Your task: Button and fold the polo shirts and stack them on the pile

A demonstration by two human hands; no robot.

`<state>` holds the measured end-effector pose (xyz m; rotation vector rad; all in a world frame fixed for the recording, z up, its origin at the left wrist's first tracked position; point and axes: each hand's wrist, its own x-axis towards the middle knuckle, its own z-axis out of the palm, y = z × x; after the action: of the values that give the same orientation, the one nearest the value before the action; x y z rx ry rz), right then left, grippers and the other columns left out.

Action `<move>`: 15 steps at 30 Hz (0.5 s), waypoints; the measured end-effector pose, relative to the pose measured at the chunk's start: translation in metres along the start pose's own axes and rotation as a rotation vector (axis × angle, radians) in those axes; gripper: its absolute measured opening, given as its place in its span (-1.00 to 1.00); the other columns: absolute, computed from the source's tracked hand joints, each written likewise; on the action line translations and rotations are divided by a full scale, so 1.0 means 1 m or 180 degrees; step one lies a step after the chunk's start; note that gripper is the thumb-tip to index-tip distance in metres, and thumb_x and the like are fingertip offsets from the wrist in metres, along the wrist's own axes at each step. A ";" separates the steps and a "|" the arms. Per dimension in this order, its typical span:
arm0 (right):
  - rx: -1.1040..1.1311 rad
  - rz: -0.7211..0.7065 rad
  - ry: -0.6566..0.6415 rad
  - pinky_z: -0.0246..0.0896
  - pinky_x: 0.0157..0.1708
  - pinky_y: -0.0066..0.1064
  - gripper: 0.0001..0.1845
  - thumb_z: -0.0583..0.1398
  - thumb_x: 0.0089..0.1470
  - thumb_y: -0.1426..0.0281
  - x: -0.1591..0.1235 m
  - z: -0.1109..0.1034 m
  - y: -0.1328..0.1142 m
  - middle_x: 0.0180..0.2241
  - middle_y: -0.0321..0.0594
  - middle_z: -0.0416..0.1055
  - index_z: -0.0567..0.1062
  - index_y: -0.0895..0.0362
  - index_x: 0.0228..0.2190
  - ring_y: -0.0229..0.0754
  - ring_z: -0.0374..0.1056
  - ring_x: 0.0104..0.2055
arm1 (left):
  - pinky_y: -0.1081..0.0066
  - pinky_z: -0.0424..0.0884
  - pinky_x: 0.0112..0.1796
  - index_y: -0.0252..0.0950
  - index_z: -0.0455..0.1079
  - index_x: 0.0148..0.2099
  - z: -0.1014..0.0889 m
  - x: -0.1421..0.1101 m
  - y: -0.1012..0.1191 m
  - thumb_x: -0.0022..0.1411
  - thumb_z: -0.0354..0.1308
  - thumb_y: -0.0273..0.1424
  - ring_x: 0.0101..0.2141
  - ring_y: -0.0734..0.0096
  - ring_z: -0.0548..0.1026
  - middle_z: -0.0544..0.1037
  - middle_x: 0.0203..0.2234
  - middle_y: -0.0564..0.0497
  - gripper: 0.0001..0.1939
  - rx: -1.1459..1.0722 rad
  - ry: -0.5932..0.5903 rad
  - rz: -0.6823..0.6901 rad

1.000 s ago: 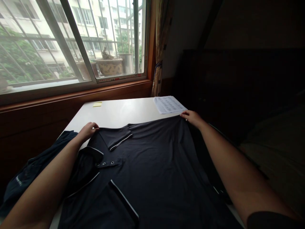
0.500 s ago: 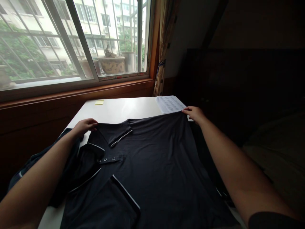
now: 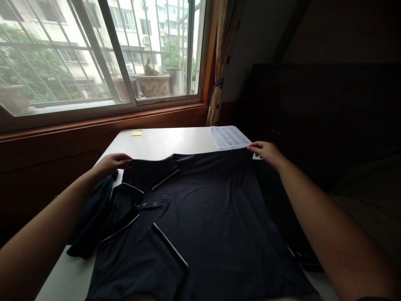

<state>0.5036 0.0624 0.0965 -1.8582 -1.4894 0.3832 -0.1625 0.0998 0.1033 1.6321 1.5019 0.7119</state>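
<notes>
A dark polo shirt [image 3: 206, 209] lies spread front up, its collar to the left and its hem to the right. White piping edges the collar and both sleeves, which are folded inward over the body. Pinched in my left hand [image 3: 115, 163] is the shirt's far edge at the shoulder end. My right hand [image 3: 263, 151] pinches the far corner at the hem, beside the printed papers. Between my hands the far edge is stretched fairly straight, with a small peak near its middle.
The white table [image 3: 163, 140] carries a yellow sticky note [image 3: 136, 133] and printed papers [image 3: 231, 137] at its far side. Another dark garment [image 3: 94, 209] lies at the left, under the collar. Behind stand a barred window [image 3: 103, 54] and a tied curtain [image 3: 219, 83].
The view has shifted slightly, so most things sit a little further right. Both hands keep their hold on the shirt's far edge, and the far sleeve now lies more in shadow.
</notes>
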 end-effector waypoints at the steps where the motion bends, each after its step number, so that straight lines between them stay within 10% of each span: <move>1: -0.0065 -0.0005 -0.0052 0.25 -0.43 -0.37 -0.58 0.32 -0.01 0.09 -0.003 -0.004 -0.002 -0.50 -0.21 0.51 0.61 0.13 -0.21 -0.16 0.38 -0.47 | 0.21 0.55 -0.11 -0.32 0.53 -0.19 0.001 -0.004 0.004 -0.26 0.45 0.10 -0.29 0.14 0.65 0.66 -0.43 -0.02 -0.30 0.0018 0.0047 0.0007; 15: 0.0651 0.0167 -0.0406 0.40 -0.25 -0.31 -0.57 0.34 0.02 0.13 -0.099 -0.069 -0.025 -0.34 -0.11 0.59 0.54 0.14 -0.16 -0.11 0.50 -0.31 | 0.22 0.53 -0.04 -0.32 0.52 -0.10 -0.006 -0.111 0.021 -0.09 0.40 0.08 -0.20 0.11 0.64 0.68 -0.25 -0.08 -0.35 -0.0134 0.0479 0.0313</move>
<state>0.5000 -0.0520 0.1424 -1.7398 -1.4282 0.6649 -0.1722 -0.0084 0.1360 1.6604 1.5087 0.9325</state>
